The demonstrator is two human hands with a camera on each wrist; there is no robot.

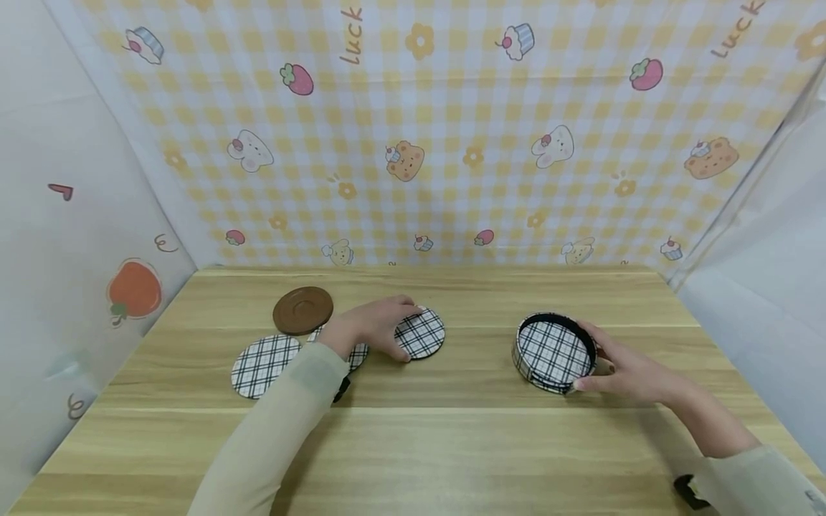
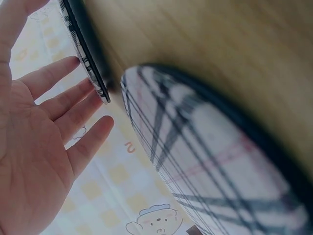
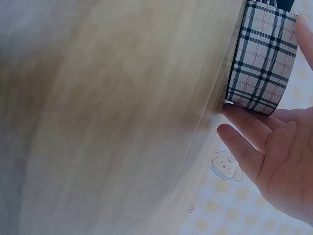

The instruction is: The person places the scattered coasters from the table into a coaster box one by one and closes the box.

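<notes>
So the biggest thing here is the wooden table (image 1: 452,444), pale grain running side to side, boxed in by a yellow gingham backdrop (image 1: 452,143) printed with bears, bunnies, strawberries and cupcakes. Next down in size is the round plaid holder (image 1: 553,352), a shallow cylinder with a dark rim and black-and-white checked fabric-looking walls and floor, sitting right of the table's middle. The right hand (image 1: 629,373) is against its near-right side with fairly straight fingers touching the wall, thumb up by the rim, more bracing it than gripping. Then the flat round coasters: I count three plaid ones, all thin discs with dark edges. One plaid coaster (image 1: 421,334) sits near the middle of the table under the fingertips of the left hand (image 1: 374,326), which lies over its left edge with fingers extended; the wrist view shows that edge just lifted against the fingertips. Another plaid coaster (image 1: 264,365) lies flat to the far left, and a third one (image 1: 357,354) is mostly hidden under the left wrist. Lastly one brown coaster (image 1: 302,310), smooth with a raised ring, sits behind them.
</notes>
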